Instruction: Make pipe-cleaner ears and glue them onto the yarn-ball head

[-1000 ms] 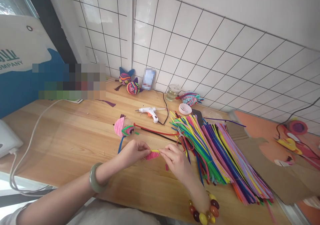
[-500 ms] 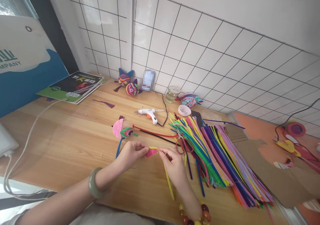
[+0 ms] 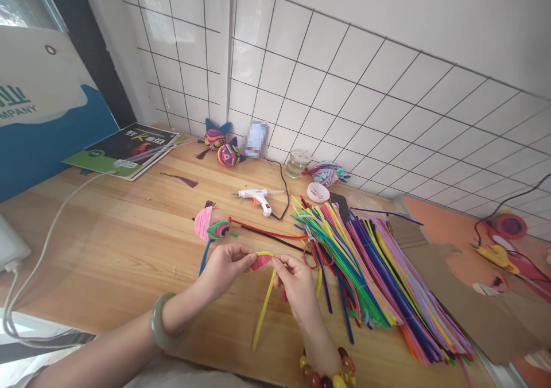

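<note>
A small pink piece point(image 3: 260, 262) with a yellow pipe cleaner along its upper edge is held between both hands. My left hand point(image 3: 235, 264) pinches its left end, thumb against fingers. My right hand point(image 3: 293, 279) pinches the right end. The loose yellow pipe cleaner point(image 3: 263, 313) hangs down toward the table's front edge. Just beyond my left hand lies a pink-wrapped ball point(image 3: 204, 224) with a green-edged eye shape and a blue strip. Red scissors point(image 3: 317, 251) rest on pipe cleaners right of my right hand.
Bundles of coloured pipe cleaners point(image 3: 365, 273) cover the right side. A white glue gun point(image 3: 257, 197), a small pink bowl point(image 3: 318, 192), a glass jar point(image 3: 297, 163) and wrapped figures point(image 3: 229, 152) stand farther back. A booklet point(image 3: 129, 147) lies at left.
The loose end of the yellow pipe cleaner has swung left, from below my right hand to between the hands. Both hands keep their pinch, with my right hand slightly shifted.
</note>
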### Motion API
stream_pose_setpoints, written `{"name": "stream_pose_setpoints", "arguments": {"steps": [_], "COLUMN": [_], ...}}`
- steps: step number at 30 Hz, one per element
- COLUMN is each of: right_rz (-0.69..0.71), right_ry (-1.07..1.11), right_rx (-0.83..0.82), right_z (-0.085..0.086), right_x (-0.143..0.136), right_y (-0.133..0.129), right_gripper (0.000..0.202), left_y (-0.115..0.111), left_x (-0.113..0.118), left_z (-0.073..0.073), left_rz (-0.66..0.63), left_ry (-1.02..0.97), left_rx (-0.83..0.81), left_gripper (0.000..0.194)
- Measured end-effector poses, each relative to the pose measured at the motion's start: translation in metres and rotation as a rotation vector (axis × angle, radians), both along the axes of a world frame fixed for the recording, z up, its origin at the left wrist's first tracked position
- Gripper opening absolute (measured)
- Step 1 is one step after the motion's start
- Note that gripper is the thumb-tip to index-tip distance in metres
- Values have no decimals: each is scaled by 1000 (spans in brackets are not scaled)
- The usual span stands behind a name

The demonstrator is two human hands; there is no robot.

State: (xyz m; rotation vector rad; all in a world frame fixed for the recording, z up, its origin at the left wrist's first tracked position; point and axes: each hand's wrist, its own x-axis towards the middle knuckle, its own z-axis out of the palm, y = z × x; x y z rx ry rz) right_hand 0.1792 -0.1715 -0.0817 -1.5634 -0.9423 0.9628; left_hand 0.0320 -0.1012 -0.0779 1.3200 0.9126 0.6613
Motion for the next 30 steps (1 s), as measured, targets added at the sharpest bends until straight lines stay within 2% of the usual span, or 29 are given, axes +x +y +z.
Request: {"name": "stream_pose_setpoints", "arguments": {"steps": [4, 8, 15, 22, 25, 30], "right_rz": [-68, -115, -108, -154, -199, -252], "right_ry": [170, 191, -202, -514, -567, -505], "right_rx": [46, 98, 184, 328, 334, 290], "right_z": [-2, -1, 6, -4, -3, 7], "right_x": [-7, -14, -17, -16, -17, -24], "right_y": [4, 6, 3, 4, 4, 4], "right_gripper": [25, 27, 24, 21, 20, 23], "left_y": [-2, -5, -9, -15, -18, -24], "left_x": [1, 3, 5, 8, 8, 11], "left_z": [1, -1, -8, -6, -3, -1], "left_rz": [53, 103, 137, 201, 205, 247], "left_ry": [-20, -49, -131, -146, -131, -156], "left_rx": [0, 10, -21, 2, 38, 55], "left_gripper": [25, 24, 20, 20, 20, 17]}}
